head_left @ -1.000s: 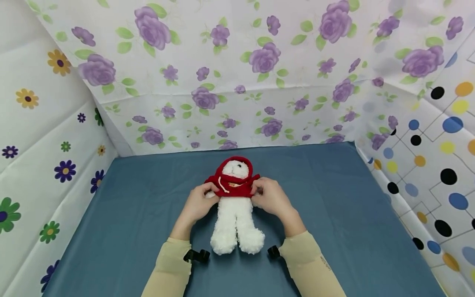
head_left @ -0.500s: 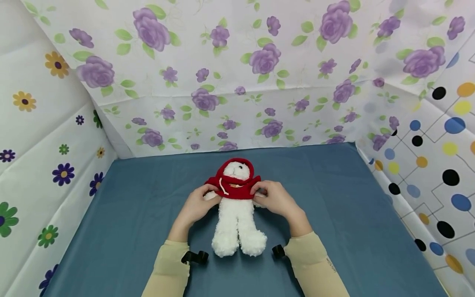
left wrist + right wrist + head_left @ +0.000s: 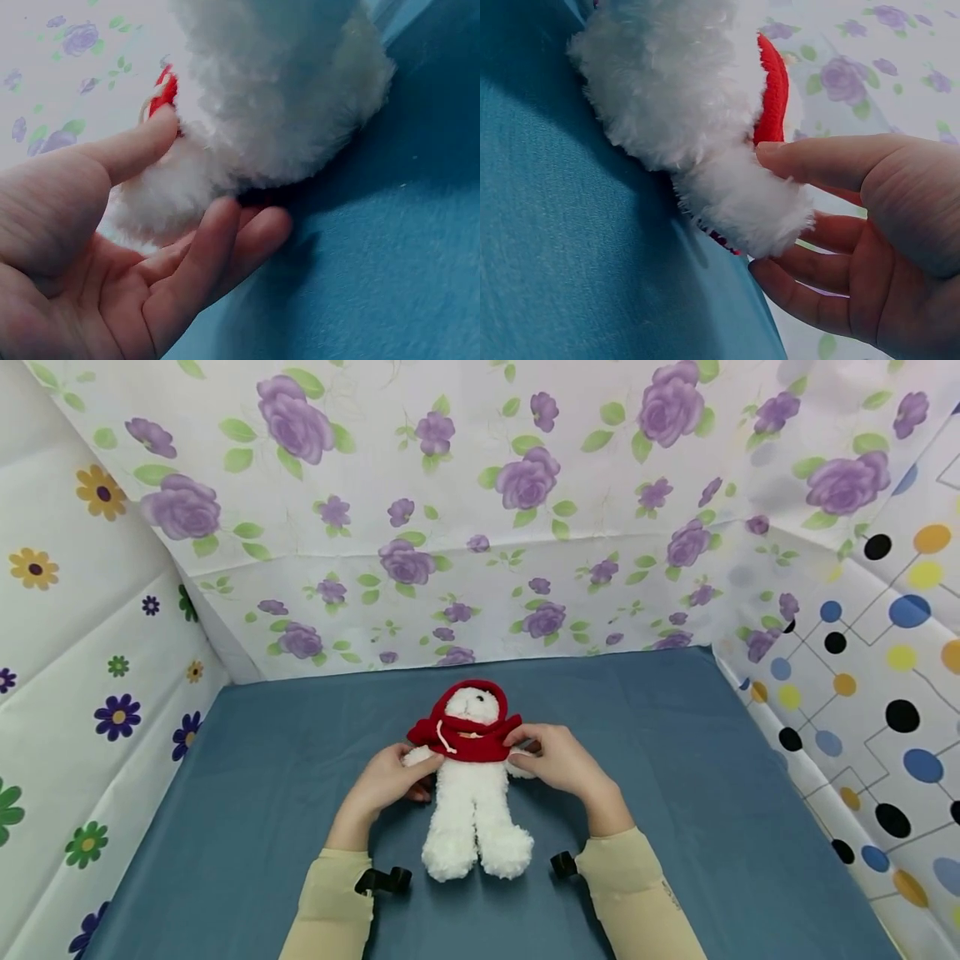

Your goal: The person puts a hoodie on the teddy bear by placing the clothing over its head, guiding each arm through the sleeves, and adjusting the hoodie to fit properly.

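A white plush toy [image 3: 472,793] in a red hoodie [image 3: 489,748] lies face up on the blue cloth, head away from me and legs toward me. My left hand [image 3: 384,783] holds the toy's arm on the left side, thumb on top by the hoodie's hem. In the left wrist view, its fingers [image 3: 210,251] are spread beneath that fluffy arm [image 3: 169,195]. On the other side, my right hand [image 3: 566,764] has its thumb and fingers around the toy's other arm [image 3: 742,202], close to the hoodie. The fingers' far contact is partly hidden behind that arm.
A blue cloth [image 3: 285,793] covers the table under the toy. Purple-flowered sheeting [image 3: 405,560] rises behind it. White sheets with flowers [image 3: 117,717] and with coloured dots [image 3: 922,766] stand at the left and right. Black camera straps [image 3: 384,881] sit on both wrists.
My left hand has shifted a little left and lower around the toy's arm, and its fingers now show beneath it. More of both white arms shows. The right hand has moved slightly outward.
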### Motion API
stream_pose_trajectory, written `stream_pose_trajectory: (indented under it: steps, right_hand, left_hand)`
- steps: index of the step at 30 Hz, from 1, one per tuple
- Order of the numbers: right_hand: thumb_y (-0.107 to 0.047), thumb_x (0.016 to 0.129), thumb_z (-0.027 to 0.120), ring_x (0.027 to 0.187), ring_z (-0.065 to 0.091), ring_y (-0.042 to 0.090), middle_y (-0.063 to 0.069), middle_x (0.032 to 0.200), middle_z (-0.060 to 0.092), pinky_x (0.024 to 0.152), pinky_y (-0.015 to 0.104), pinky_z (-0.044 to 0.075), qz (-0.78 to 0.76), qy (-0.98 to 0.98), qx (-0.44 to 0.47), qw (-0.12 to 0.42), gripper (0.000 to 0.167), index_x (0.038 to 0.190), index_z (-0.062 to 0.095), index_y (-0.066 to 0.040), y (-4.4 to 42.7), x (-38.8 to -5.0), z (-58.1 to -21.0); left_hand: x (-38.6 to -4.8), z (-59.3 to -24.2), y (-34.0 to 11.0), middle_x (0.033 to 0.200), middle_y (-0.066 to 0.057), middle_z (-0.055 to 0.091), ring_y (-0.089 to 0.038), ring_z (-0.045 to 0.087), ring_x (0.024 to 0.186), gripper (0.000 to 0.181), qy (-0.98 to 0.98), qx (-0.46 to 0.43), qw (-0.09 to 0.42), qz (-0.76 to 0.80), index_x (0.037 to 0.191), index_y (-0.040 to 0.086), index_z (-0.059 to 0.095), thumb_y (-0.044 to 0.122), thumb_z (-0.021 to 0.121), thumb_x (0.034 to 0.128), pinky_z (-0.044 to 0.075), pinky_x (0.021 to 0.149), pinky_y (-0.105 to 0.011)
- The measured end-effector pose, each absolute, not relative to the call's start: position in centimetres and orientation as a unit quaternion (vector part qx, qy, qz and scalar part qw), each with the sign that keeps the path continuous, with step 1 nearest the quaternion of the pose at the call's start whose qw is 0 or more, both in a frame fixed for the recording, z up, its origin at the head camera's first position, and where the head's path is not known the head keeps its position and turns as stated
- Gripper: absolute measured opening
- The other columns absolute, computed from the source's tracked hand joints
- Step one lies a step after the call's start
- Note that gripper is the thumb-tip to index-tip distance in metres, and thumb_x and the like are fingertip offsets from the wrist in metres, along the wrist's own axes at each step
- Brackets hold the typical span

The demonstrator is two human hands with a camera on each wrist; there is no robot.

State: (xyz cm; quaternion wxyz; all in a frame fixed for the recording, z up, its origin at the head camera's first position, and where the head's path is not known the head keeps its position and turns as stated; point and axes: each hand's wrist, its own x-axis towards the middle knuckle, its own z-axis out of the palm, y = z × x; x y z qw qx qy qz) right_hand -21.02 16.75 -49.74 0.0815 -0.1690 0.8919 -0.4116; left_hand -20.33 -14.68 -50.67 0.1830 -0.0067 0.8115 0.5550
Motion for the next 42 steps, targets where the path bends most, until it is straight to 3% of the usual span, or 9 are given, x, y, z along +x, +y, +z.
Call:
stream_pose_trajectory:
  steps: [4,6,15,26,34,42]
  right_hand:
    - [-0.019,0.103,0.075,0.104,0.069,0.022,-0.002,0.121,0.072,0.082,0.035,0.06,-0.414,0.89,-0.173,0.083,0.021,0.123,0.074,-0.018,16.8,-21.0,-49.4]
    - [-0.019,0.103,0.075,0.105,0.069,0.022,-0.002,0.122,0.072,0.084,0.036,0.06,-0.415,0.889,-0.174,0.085,0.021,0.124,0.074,-0.017,16.9,-21.0,-49.2]
    - [-0.018,0.103,0.075,0.105,0.07,0.02,-0.001,0.124,0.072,0.084,0.035,0.06,-0.425,0.886,-0.163,0.089,0.023,0.125,0.074,-0.018,17.2,-20.8,-48.9]
    - [-0.019,0.103,0.074,0.106,0.07,0.021,0.0,0.124,0.072,0.084,0.036,0.061,-0.431,0.881,-0.17,0.09,0.023,0.126,0.074,-0.017,16.9,-20.4,-49.0]
    - [-0.02,0.105,0.072,0.106,0.069,0.021,0.0,0.124,0.072,0.084,0.036,0.06,-0.425,0.884,-0.173,0.09,0.023,0.127,0.074,-0.016,17.2,-20.5,-48.9]
    - [-0.02,0.104,0.073,0.106,0.07,0.021,0.0,0.125,0.072,0.083,0.036,0.06,-0.421,0.885,-0.173,0.092,0.024,0.128,0.074,-0.017,17.2,-20.5,-49.1]
  left_hand:
    - [-20.2,-50.3,-14.9,0.089,-0.014,0.074,-0.027,0.076,0.074,0.045,0.809,0.011,0.219,0.546,0.104,0.001,0.071,0.045,0.079,0.0981,0.062,0.076,-0.036]
    - [-20.2,-50.2,-15.0,0.091,-0.012,0.075,-0.027,0.077,0.077,0.045,0.807,0.02,0.225,0.546,0.103,0.001,0.073,0.046,0.077,0.0989,0.062,0.079,-0.036]
    - [-20.4,-50.8,-14.8,0.117,-0.011,0.074,-0.024,0.076,0.102,0.048,0.771,0.052,0.241,0.588,0.128,-0.001,0.066,0.033,0.082,0.0977,0.06,0.093,-0.039]
    - [-20.1,-51.8,-14.3,0.108,-0.012,0.074,-0.02,0.075,0.09,0.051,0.757,-0.002,0.25,0.604,0.12,-0.004,0.07,0.043,0.076,0.1009,0.062,0.085,-0.035]
    - [-20.2,-51.9,-13.6,0.109,-0.014,0.071,-0.019,0.072,0.09,0.056,0.741,-0.008,0.239,0.628,0.123,-0.003,0.067,0.049,0.071,0.1027,0.062,0.085,-0.034]
    - [-20.1,-52.1,-13.3,0.117,-0.012,0.071,-0.02,0.072,0.098,0.056,0.745,-0.012,0.236,0.624,0.128,0.0,0.068,0.048,0.076,0.0992,0.061,0.091,-0.038]
